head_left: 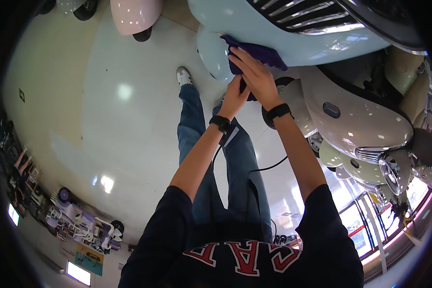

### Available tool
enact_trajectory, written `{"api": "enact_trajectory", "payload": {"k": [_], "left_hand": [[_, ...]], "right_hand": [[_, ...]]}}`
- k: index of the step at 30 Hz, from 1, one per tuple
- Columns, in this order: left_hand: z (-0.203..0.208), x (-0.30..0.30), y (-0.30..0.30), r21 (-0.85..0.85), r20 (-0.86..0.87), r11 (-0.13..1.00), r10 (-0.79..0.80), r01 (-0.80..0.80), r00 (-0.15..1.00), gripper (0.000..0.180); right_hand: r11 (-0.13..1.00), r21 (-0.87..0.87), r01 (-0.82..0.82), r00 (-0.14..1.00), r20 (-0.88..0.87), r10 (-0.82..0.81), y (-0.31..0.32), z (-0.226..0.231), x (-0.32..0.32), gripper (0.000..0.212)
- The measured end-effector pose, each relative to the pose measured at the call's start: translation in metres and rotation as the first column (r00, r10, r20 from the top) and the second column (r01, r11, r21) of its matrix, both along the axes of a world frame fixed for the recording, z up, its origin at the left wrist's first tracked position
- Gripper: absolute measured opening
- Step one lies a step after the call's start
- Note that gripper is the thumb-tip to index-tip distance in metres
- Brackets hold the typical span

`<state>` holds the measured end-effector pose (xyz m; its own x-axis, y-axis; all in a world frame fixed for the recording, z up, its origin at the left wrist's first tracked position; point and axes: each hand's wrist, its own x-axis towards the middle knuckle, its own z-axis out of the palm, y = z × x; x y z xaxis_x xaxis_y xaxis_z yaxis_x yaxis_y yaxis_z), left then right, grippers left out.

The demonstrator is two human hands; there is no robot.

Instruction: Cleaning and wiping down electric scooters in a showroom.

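Note:
A dark purple cloth lies against the rounded lower bodywork of a glossy light-blue scooter, in front of me at the top of the view. My right hand rests on the cloth, its fingers stretched out and pressing it towards the panel. Just left of it and lower, my left hand is closed round a lower fold of the same cloth. More purple fabric hangs below between the two hands. Both wrists carry black bands, and a small dark box with a cable is by the left one.
A grey-beige scooter stands close on the right, its wheel near my right wrist. Pale green scooters are behind it. A pink rounded body is at the far left. Glossy pale floor spreads left, and a black cable crosses my legs.

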<state>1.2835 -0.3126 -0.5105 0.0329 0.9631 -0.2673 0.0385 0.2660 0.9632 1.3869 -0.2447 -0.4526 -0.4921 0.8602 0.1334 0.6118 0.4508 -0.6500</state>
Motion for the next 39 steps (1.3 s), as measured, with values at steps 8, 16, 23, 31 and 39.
{"api": "enact_trajectory", "payload": {"k": [8, 16, 23, 31, 39], "left_hand": [[-0.056, -0.028, 0.009, -0.162, -0.04, 0.985, 0.06, -0.066, 0.997, 0.029], [-0.085, -0.053, -0.029, -0.319, -0.138, 0.945, -0.116, 0.067, 0.984, 0.042], [-0.084, -0.07, -0.018, -0.461, -0.134, 0.886, -0.125, 0.05, 0.983, 0.038], [-0.104, -0.116, 0.052, -0.18, -0.405, 0.96, 0.125, -0.213, 0.906, 0.025], [-0.112, -0.097, 0.03, -0.447, -0.338, 0.893, -0.114, -0.053, 0.934, 0.031]], "right_hand": [[0.981, -0.158, -0.113, 0.965, 0.216, 0.146, 0.016, -0.076, -0.029, 0.054], [0.876, -0.464, -0.135, 0.804, 0.465, 0.37, 0.0, -0.109, -0.051, 0.059], [0.945, -0.3, -0.128, 0.886, 0.394, 0.245, 0.011, -0.131, -0.062, 0.056], [0.936, -0.351, 0.001, 0.837, 0.513, 0.191, 0.087, -0.163, -0.126, 0.058], [0.966, -0.235, -0.103, 0.864, 0.46, 0.204, 0.061, -0.199, -0.129, 0.044]]}}
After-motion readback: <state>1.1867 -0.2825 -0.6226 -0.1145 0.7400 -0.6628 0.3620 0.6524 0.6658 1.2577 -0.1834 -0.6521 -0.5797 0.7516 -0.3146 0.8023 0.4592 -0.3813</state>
